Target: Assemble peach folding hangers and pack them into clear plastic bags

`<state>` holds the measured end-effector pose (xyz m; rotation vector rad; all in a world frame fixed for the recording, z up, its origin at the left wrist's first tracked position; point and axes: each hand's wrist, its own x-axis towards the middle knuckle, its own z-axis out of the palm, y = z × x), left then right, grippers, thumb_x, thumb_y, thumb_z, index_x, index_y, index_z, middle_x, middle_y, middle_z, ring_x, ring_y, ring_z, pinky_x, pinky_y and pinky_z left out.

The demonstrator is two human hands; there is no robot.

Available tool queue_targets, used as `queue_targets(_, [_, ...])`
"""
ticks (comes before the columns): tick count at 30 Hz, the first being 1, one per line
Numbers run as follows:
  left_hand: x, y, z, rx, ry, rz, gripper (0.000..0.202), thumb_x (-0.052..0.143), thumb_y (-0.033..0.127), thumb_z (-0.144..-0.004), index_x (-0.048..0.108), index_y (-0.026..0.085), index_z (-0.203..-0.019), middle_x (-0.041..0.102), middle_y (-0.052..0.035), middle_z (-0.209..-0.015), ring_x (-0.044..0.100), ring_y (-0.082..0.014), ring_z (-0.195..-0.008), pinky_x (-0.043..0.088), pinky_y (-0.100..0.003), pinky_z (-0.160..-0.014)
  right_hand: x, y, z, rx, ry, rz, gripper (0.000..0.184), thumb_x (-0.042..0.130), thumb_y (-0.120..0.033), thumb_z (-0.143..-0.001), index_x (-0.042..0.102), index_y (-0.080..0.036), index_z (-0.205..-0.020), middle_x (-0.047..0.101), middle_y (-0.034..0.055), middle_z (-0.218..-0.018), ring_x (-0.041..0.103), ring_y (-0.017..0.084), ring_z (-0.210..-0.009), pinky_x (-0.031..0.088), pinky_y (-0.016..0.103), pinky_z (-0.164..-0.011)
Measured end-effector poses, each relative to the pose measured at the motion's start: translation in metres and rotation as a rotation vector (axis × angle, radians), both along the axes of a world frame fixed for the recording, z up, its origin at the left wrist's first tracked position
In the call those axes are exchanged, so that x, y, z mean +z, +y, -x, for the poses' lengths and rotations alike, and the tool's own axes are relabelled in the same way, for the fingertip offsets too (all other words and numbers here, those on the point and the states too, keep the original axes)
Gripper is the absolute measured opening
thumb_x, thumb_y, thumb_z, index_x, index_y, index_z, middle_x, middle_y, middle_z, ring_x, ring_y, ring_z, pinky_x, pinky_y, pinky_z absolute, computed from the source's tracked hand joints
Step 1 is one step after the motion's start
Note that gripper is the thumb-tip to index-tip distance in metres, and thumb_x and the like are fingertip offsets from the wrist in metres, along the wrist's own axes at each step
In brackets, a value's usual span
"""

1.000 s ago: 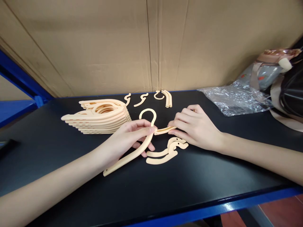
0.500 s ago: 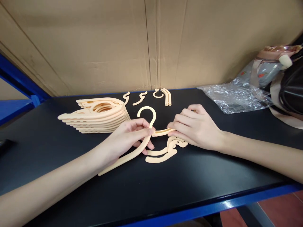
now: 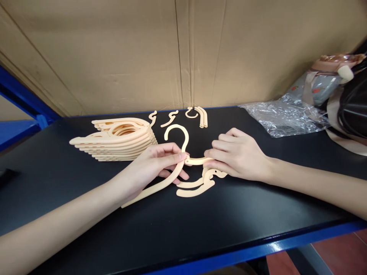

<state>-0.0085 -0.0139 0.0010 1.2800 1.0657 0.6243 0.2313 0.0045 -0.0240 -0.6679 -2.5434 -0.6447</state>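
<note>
My left hand [image 3: 163, 160] is closed on a cream hanger piece [image 3: 169, 182] with a hook at its top, thumb near the joint below the hook. Fingers closed, my right hand [image 3: 235, 152] holds a curved hanger arm [image 3: 196, 161] whose left end meets the hooked piece at my left fingertips. Whether the two are locked together I cannot tell. Just below my hands, loose hanger parts [image 3: 196, 190] lie on the black table [image 3: 183, 233], partly under my right hand. To the left stands a stack of cream hangers [image 3: 123, 141].
Toward the back lie small hook pieces [image 3: 171, 119], an open hook [image 3: 191, 113] and a bundle of curved arms [image 3: 202, 117]. Crumpled clear plastic [image 3: 283, 114] and a bottle [image 3: 318, 86] with a strap sit at the right. Cardboard [image 3: 114, 57] walls the back; the table edge [image 3: 258, 252] is blue.
The hooked piece has tilted and risen slightly, its hook moving a little up and left. The arm in my right hand has turned slightly at the joint. Both hands keep their hold.
</note>
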Motion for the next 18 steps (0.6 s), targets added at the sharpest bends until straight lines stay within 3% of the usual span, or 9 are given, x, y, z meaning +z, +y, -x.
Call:
queue_targets(7, [0.0001, -0.0009, -0.002, 0.057, -0.009, -0.001, 0.02, 0.065, 0.029, -0.088, 0.064, 0.014, -0.074, 0.065, 0.0006, -0.065, 0.07, -0.0149, -0.062, 0.061, -0.022, -0.056, -0.0008, -0.0001, 0.0014, 0.009, -0.003, -0.017, 0.039, 0.042, -0.04, -0.102, 0.07, -0.019, -0.085, 0.057, -0.0024, -0.064, 0.042, 0.014, -0.061, 0.027, 0.03, -0.063])
queue_targets(18, [0.0016, -0.0019, -0.006, 0.071, 0.023, -0.025, 0.026, 0.07, 0.033, -0.08, 0.057, 0.015, -0.066, 0.062, 0.0023, -0.057, 0.065, -0.0132, -0.05, 0.055, -0.02, -0.046, -0.0016, -0.0079, 0.0034, 0.011, -0.05, -0.218, 0.035, 0.051, -0.039, -0.098, 0.064, -0.018, -0.073, 0.049, -0.0032, -0.058, 0.036, 0.014, -0.055, 0.024, 0.03, -0.055])
